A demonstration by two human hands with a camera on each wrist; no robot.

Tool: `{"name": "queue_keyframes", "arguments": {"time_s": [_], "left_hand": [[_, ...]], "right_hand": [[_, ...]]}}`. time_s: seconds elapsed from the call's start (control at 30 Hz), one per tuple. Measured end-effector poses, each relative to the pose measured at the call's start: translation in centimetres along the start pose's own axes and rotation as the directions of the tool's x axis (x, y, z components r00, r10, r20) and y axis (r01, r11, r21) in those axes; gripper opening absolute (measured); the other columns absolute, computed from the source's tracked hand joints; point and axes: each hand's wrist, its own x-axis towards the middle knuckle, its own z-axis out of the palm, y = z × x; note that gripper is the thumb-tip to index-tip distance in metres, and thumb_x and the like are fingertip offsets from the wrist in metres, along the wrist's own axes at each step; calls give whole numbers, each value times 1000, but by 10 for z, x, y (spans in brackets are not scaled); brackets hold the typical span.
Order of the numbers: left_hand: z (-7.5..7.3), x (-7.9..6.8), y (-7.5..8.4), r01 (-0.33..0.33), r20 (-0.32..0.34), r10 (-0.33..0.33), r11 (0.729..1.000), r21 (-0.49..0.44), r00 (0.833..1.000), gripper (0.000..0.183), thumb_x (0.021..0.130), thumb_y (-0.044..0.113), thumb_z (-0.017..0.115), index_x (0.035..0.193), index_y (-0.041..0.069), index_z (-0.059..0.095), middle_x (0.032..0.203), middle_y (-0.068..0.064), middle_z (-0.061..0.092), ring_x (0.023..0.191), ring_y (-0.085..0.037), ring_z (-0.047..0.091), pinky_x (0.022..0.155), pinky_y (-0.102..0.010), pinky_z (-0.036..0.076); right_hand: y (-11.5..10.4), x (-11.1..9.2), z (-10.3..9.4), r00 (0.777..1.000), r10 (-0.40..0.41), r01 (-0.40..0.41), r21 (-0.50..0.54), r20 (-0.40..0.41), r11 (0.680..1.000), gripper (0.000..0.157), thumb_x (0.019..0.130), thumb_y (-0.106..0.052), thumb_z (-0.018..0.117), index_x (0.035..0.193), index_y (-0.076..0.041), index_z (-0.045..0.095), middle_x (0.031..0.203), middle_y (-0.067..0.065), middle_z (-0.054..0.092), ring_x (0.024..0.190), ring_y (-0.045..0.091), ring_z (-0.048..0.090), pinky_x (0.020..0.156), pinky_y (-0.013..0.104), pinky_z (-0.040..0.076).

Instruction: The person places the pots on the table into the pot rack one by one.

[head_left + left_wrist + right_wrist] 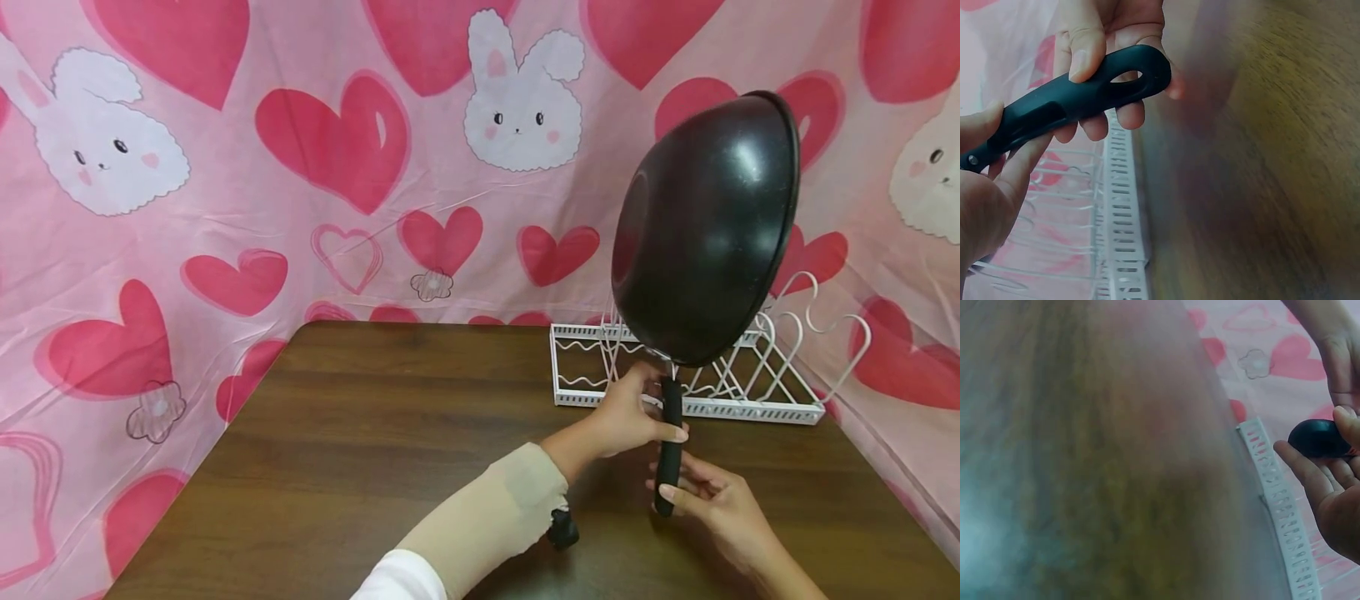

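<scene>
A black wok (697, 225) is held up on its edge, its rounded underside facing left and toward the camera and its handle (671, 442) pointing down. My left hand (626, 412) grips the upper part of that handle, just below the bowl. Lower down, my right hand (723, 504) pinches the handle near its end, thumb on one side and fingers behind. In the left wrist view the handle (1072, 103) shows a hanging hole between both hands. The right wrist view shows the rounded handle end (1316, 439) over my right hand's fingers.
Behind the wok a white wire rack (750, 410) with curved dividers stands on the brown wooden table (390, 433), partly hidden by the bowl. A small black object (562, 529) shows beside my left sleeve. A pink curtain (300, 50) with hearts and rabbits hangs behind the table.
</scene>
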Motion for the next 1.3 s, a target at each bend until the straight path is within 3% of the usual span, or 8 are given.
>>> {"name": "queue_keyframes", "arguments": {"time_s": [0.17,0.3,0.43,0.57,0.8,1.0,1.17,1.3], "left_hand": [[6,3,-7,43,-19,-43,999,5,999,59,66,-18,80,111,6,50,85,4,56,62,-6,63,55,-23,54],[10,6,-12,81,-70,-78,995,51,995,56,65,-16,82,107,7,53,83,4,55,63,-6,62,56,-22,53],[12,10,-20,129,-107,-121,989,69,987,54,64,-15,83,103,8,54,80,5,55,63,-6,60,57,-21,51],[12,12,-29,183,-122,-173,980,73,977,55,64,-17,83,101,9,52,80,4,54,63,-7,61,55,-23,52],[9,10,-42,277,-136,-266,958,68,954,55,65,-16,82,103,10,52,81,1,54,60,-12,58,51,-32,55],[6,9,-43,330,-121,-322,943,52,939,56,67,-15,82,109,9,54,84,-1,56,59,-17,61,53,-41,57],[9,6,-41,355,-98,-350,934,34,932,64,68,-14,82,123,6,56,85,-1,58,57,-20,65,53,-42,57],[11,3,-41,349,-114,-341,935,64,933,71,68,-9,84,131,9,57,83,1,59,55,-18,64,50,-39,57]], "right_hand": [[6,-1,-3,998,60,-59,37,-28,998,54,91,18,51,121,-24,68,110,10,71,97,21,70,73,35,58],[8,-2,-5,990,114,-115,-12,-88,993,48,90,14,56,118,-22,68,107,10,72,95,21,70,74,33,58],[10,1,-4,964,187,-211,-119,-187,970,38,87,10,64,125,2,62,102,10,73,91,20,71,75,28,57],[11,4,1,933,249,-306,-208,-258,929,49,85,5,70,125,23,49,100,11,73,89,15,71,73,26,56],[15,4,5,911,326,-382,-218,-252,898,52,86,-1,71,126,23,48,100,10,73,92,9,66,75,25,55],[13,5,8,900,350,-413,-250,-261,876,52,84,-1,73,125,22,50,101,16,72,88,11,67,73,26,55],[7,4,2,881,398,-464,-302,-256,833,55,82,-3,76,124,22,50,102,18,70,86,13,69,74,27,55],[4,5,-5,885,418,-466,-351,-206,813,62,83,-4,76,127,24,45,105,20,69,87,14,68,73,28,55]]}}
